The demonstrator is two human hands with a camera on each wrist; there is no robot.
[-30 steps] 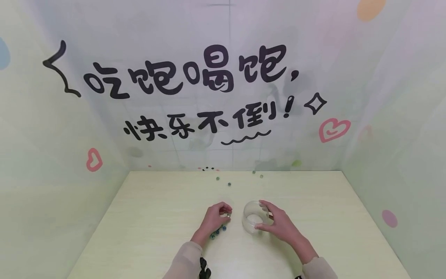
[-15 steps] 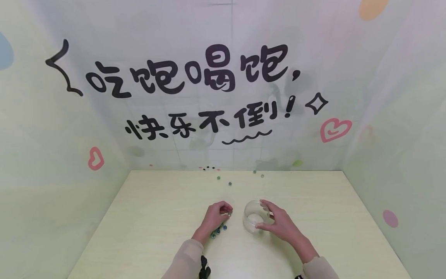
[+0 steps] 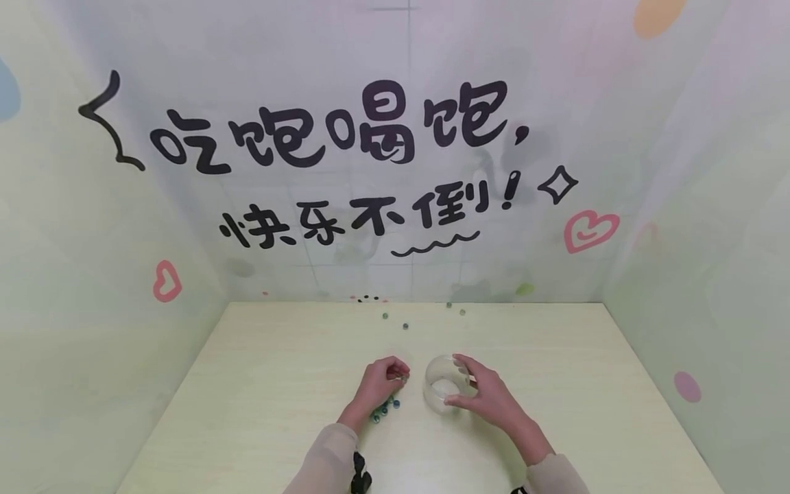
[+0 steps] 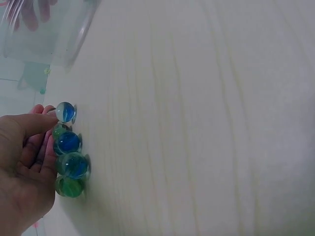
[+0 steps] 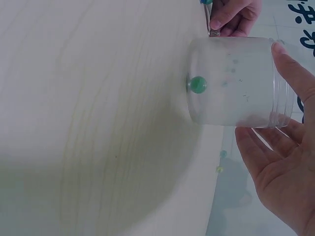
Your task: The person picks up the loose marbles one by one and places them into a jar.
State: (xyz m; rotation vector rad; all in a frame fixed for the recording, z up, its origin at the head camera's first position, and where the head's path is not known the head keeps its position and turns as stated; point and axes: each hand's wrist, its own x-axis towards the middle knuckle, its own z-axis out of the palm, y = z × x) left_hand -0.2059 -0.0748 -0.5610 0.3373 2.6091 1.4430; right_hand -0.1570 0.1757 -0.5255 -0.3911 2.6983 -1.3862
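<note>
My left hand [image 3: 375,385] is low over the table, its thumb and fingertips pinching a small glass marble [image 3: 404,378]. Several blue and green marbles [image 4: 74,165] lie in a row beside that hand's palm in the left wrist view. To the right, my right hand [image 3: 490,394] holds a clear jar [image 3: 441,406] by its upper part, thumb on one side and fingers on the other. The jar stands upright with its threaded mouth [image 5: 281,88] uncovered. Through its wall near the base, a green marble [image 5: 198,84] shows in the right wrist view.
Toward the back of the pale wooden table [image 3: 247,384] lie a few scattered marbles [image 3: 405,326], some close to the back wall [image 3: 345,274]. Printed side walls [image 3: 685,288] enclose the table left and right.
My right hand and the jar have shifted slightly left, nearer my left hand. The left hand keeps its pinch and has hardly moved. The marbles on the table lie as before.
</note>
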